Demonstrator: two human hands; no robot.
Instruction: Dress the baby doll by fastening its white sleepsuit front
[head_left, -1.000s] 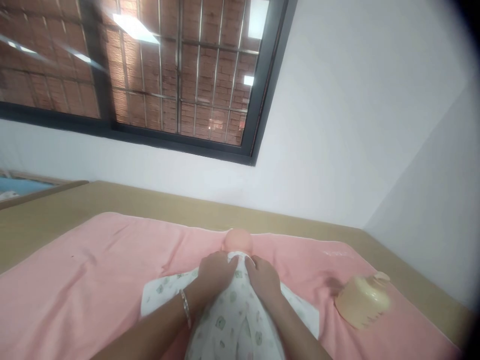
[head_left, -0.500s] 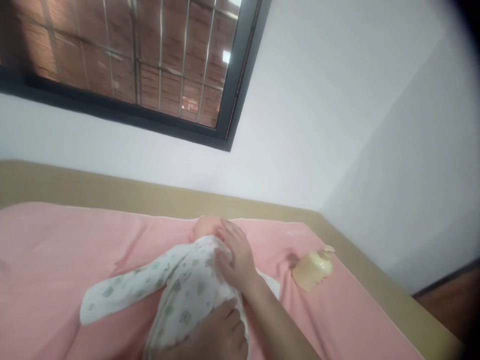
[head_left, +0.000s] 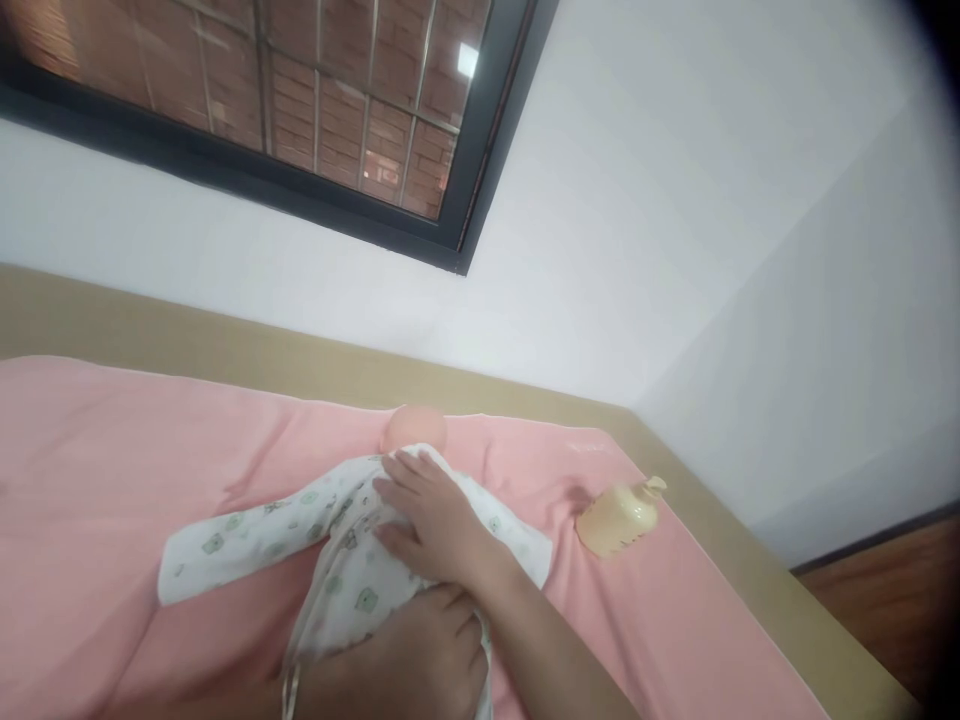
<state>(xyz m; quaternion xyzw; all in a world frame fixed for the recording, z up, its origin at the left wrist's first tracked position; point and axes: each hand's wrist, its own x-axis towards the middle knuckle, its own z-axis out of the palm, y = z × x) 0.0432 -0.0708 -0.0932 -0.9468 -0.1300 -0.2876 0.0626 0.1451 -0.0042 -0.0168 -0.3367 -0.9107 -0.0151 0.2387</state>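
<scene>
A white baby gown [head_left: 367,600] with a green bear print covers a baby doll lying on its back. The doll's smooth, round, peach-coloured head [head_left: 415,428] shows above the collar. My right hand [head_left: 435,515] lies on the upper chest of the gown, fingers stretched out and spread. Lower down, my left hand [head_left: 420,650], with a thin pale bracelet [head_left: 290,688] at the wrist, has its fingers curled over the gown's right edge. Its fingertips are partly hidden. The left sleeve extends flat; the right one shows behind my right wrist.
A pink towel [head_left: 247,440] with folds lies under everything on a tan surface [head_left: 225,325]. To the right, a pale yellow pump bottle [head_left: 619,520] lies tipped on the towel. Behind are a white wall [head_left: 600,200] and a dark-framed window [head_left: 450,240] with bars.
My right hand has slid left and down from beside the head and collar onto the chest. More of the head and right sleeve shows. My left hand stays on the gown; the view has tilted slightly.
</scene>
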